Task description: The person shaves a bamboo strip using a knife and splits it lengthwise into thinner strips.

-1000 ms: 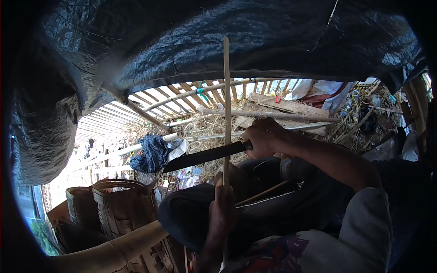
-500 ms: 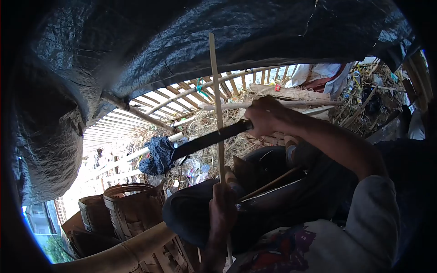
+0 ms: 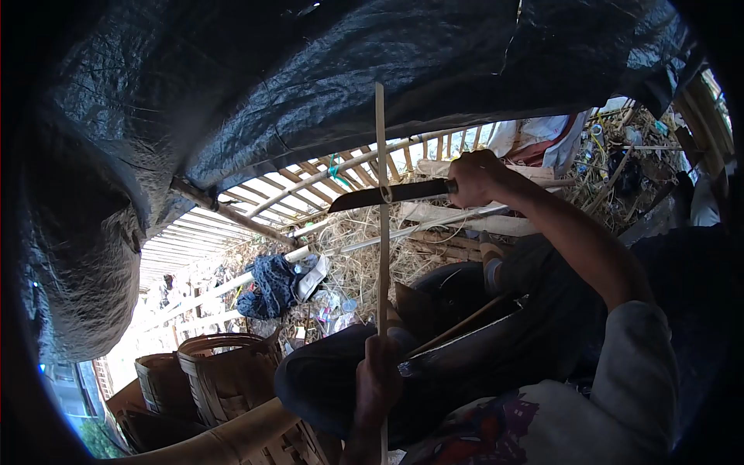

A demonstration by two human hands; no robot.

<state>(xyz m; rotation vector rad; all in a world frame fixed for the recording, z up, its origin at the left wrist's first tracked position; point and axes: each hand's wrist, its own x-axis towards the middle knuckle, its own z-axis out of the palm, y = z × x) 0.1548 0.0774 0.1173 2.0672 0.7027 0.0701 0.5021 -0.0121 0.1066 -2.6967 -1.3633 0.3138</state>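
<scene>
My left hand [image 3: 378,373] is closed around a long, pale bamboo strip [image 3: 383,271], which stands nearly upright above my knee and runs on below the fist. A machete [image 3: 360,198] with a dark, broad blade is gripped by its handle in my right hand [image 3: 479,178]. The blade lies across the upper part of the strip, almost level, its tip pointing left. Where blade and strip meet, a small curl of shaving [image 3: 387,194] shows.
Woven baskets [image 3: 225,372] and a thick bamboo pole [image 3: 232,434] are at lower left. A dark crumpled cloth [image 3: 270,287] lies amid litter and shavings. Black plastic sheeting [image 3: 325,85] hangs overhead, with a slatted bamboo fence [image 3: 256,182] behind.
My right hand has carried the machete farther up the strip, and the blade is now more level. A curl of shaving has appeared at the blade. The strip's top sits slightly lower and farther right.
</scene>
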